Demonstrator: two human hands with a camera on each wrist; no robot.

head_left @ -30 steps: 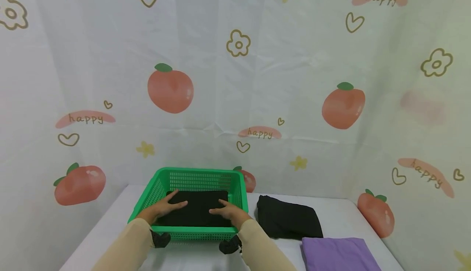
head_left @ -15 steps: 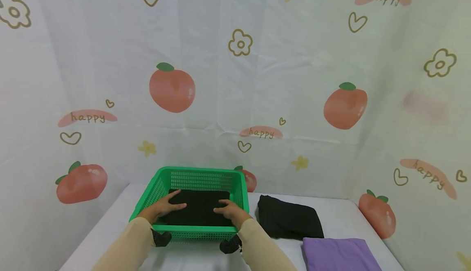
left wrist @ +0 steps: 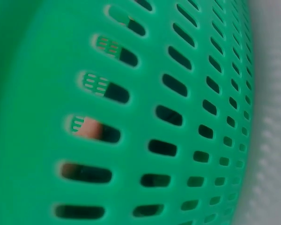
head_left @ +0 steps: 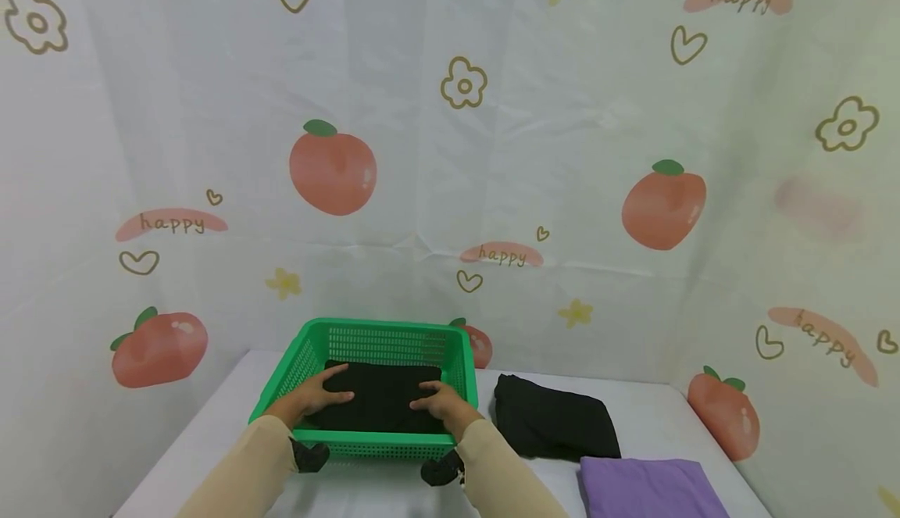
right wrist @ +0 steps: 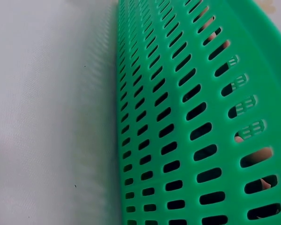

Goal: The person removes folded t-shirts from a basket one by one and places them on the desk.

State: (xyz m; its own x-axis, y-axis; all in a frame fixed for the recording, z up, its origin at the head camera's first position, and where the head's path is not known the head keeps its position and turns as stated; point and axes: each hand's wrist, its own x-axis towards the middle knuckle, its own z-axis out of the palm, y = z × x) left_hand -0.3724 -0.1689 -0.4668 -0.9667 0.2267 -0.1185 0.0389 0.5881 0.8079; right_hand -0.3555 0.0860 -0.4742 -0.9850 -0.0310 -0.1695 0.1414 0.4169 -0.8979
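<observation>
Head view: the left hand (head_left: 312,398) and right hand (head_left: 441,402) lie flat, fingers straight, pressing a folded black garment (head_left: 383,397) inside the green basket (head_left: 380,334).

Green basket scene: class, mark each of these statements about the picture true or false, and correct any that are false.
1. Both hands rest on a black folded cloth inside the green basket. True.
2. The left hand grips the basket's rim. False: its fingers lie flat on the cloth inside the basket.
3. A second black garment lies on the table to the right of the basket. True.
4. The purple cloth is inside the basket. False: it lies on the table, at the near right.
5. The right hand holds the purple cloth. False: it rests on the black cloth in the basket.
</observation>
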